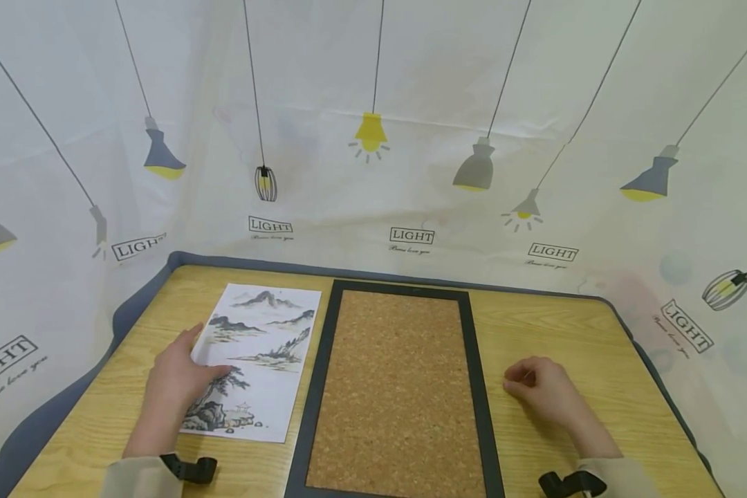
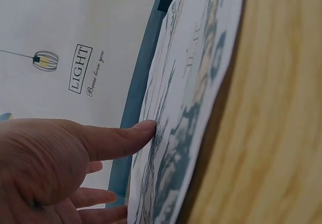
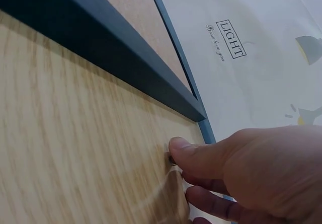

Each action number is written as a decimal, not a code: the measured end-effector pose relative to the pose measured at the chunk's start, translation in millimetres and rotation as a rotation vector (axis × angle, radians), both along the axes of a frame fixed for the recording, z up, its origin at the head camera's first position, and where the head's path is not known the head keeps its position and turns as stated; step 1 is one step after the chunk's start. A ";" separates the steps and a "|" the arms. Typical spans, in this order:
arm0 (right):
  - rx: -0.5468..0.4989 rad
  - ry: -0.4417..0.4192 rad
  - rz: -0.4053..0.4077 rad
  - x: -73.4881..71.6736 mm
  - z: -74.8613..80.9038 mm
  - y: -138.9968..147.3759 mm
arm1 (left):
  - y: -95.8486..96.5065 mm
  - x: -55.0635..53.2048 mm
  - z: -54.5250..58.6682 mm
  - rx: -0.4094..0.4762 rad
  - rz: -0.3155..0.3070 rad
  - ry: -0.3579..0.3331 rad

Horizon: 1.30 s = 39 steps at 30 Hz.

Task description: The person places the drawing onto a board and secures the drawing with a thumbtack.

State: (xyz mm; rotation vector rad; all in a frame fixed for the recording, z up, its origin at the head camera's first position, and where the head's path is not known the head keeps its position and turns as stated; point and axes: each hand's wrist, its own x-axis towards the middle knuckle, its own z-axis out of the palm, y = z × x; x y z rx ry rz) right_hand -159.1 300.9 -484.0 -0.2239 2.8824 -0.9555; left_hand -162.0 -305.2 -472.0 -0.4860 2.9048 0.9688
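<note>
A sheet with an ink landscape painting [image 1: 268, 373] lies on the left of the table. My left hand [image 1: 177, 373] is at its left edge, the thumb [image 2: 121, 139] laid over the printed face and the other fingers along the edge. Right of the sheet lies a cork board [image 1: 398, 387] in a black frame. To the right of that frame, low over the wood, my right hand [image 1: 544, 391] brings thumb and forefinger together. In the right wrist view a small clear piece with a dark spot [image 3: 171, 159] shows at the thumb tip, mostly hidden; its kind I cannot tell.
The wooden table [image 1: 548, 325] has a dark blue-grey edge [image 1: 535, 289] at the back. Behind and on both sides hangs a white cloth [image 1: 324, 90] printed with lamps. The raised black frame [image 3: 110, 43] stands close beside the right hand.
</note>
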 end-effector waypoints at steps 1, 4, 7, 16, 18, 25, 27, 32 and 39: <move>0.006 0.005 0.000 -0.3 -0.9 -0.2 | 0.5 0.1 -0.1 -0.005 0.003 0.004; 0.020 0.014 -0.008 -0.6 -2.8 -0.8 | 1.2 0.1 -0.3 -0.014 0.013 0.022; 0.026 0.009 -0.026 -0.3 -3.5 -1.4 | 0.7 -0.1 -0.3 -0.020 0.020 0.035; 0.047 -0.001 -0.052 1.6 -3.4 -3.2 | -0.1 -1.4 0.7 -0.017 0.036 0.035; 0.044 -0.002 -0.056 1.7 -2.7 -3.6 | -0.1 -1.8 1.1 -0.023 0.041 0.024; 0.023 -0.012 -0.076 2.7 -1.2 -4.8 | -0.9 -3.0 -0.9 -0.014 0.052 -0.012; 0.017 -0.010 -0.082 3.1 -0.8 -5.2 | -1.3 -2.0 -2.0 0.002 0.054 -0.003; 0.012 0.005 -0.103 4.3 0.8 -5.3 | -3.9 1.5 -1.7 0.056 0.053 0.035; -0.007 0.041 -0.118 6.1 3.7 -2.9 | -9.8 2.8 4.9 0.091 0.036 0.059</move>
